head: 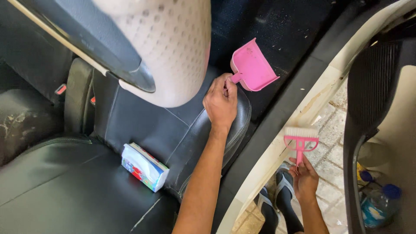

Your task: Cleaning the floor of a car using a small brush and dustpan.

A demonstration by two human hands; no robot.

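Pink plastic is what both of your hands carry in the head view. Your left hand (221,103) is closed on the short handle of a pink dustpan (252,68), thumb and fingers pinched around the stub. The pan itself sticks out just beyond your fingertips, up and to the right of the hand, its open mouth tilted over the dark car floor mat (277,26), which is speckled with pale crumbs. The hand hovers over the front edge of the black leather seat (143,125).

Your right hand (304,180) is outside the car, lower and well apart from the left one. Its fingers are wrapped on the bottom end of a pink hand brush (300,139). The brush stands upright above the hand, white bristles pointing up, just beside the cream door sill (277,151).

On the seat, near your left forearm, lies a soft tissue pack (144,167) with colourful print. A perforated white seat cover (173,47) hangs above it. Below your right hand, your feet in grey sandals (277,199) stand on paving. A clear bottle with a blue cap (381,206) sits in the open door's pocket at the right.
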